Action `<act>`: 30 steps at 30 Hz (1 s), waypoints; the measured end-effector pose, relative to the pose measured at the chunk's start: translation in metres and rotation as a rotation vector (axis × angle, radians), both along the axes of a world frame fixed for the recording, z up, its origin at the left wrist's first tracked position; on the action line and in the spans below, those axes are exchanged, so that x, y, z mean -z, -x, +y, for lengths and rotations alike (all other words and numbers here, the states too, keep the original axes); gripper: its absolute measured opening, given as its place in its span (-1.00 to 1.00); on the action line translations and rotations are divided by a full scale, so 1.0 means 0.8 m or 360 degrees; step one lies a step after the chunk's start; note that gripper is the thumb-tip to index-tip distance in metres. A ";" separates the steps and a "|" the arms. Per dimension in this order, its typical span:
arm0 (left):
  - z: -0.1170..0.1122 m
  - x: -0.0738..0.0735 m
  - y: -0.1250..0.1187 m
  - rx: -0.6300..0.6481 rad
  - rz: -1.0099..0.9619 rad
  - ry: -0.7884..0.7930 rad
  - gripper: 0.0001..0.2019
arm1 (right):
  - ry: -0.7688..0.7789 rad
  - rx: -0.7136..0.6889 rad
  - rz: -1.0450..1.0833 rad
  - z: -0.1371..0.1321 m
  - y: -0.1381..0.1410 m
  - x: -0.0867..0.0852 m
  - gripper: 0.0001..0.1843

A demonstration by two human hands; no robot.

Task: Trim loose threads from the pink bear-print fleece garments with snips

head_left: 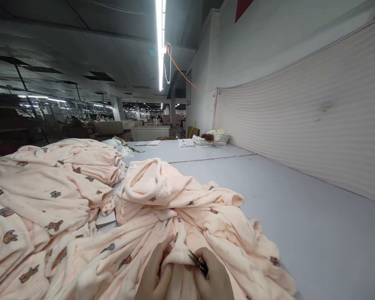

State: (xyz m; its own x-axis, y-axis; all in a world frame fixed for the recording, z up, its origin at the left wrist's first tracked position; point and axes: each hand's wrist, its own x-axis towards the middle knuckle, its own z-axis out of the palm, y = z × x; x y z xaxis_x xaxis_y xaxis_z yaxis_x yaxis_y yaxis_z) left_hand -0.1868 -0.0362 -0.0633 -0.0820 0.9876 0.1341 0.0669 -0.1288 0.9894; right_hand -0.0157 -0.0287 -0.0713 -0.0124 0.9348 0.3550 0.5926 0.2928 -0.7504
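Note:
A peach fleece garment (175, 196) with small printed animals is spread in front of me, its round neck opening facing up. My left hand (158, 271) grips a hemmed edge of it between thumb and fingers. My right hand (212, 273) is closed around small dark thread snips (199, 262). The blades point up and left, against the hemmed edge. The right thumb also lies by the cloth, and the lower parts of both hands run out of the picture.
A large heap of matching peach garments (53, 187) lies at left. Folded white cloth stacks (206, 139) stand at the far end of the grey table (315, 216). A pale striped sheet (300, 108) hangs along the right wall. A lamp (160, 46) hangs overhead.

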 end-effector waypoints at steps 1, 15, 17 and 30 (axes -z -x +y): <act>0.002 0.000 0.003 0.0074 0.0033 0.0066 -0.64 | -0.0014 0.0031 0.0018 0.004 -0.002 -0.001 -0.89; 0.006 -0.035 -0.004 0.0361 -0.0769 0.0663 -0.65 | -0.0328 -0.0194 -0.0148 -0.003 -0.008 -0.011 -0.78; 0.007 -0.031 -0.004 0.0333 -0.0771 0.0667 -0.62 | -0.0316 -0.0119 -0.0186 -0.004 -0.007 -0.016 -0.81; 0.003 -0.024 -0.017 0.0515 -0.0972 0.0627 -0.60 | -0.0131 -0.0101 -0.0094 -0.005 -0.014 -0.015 -0.84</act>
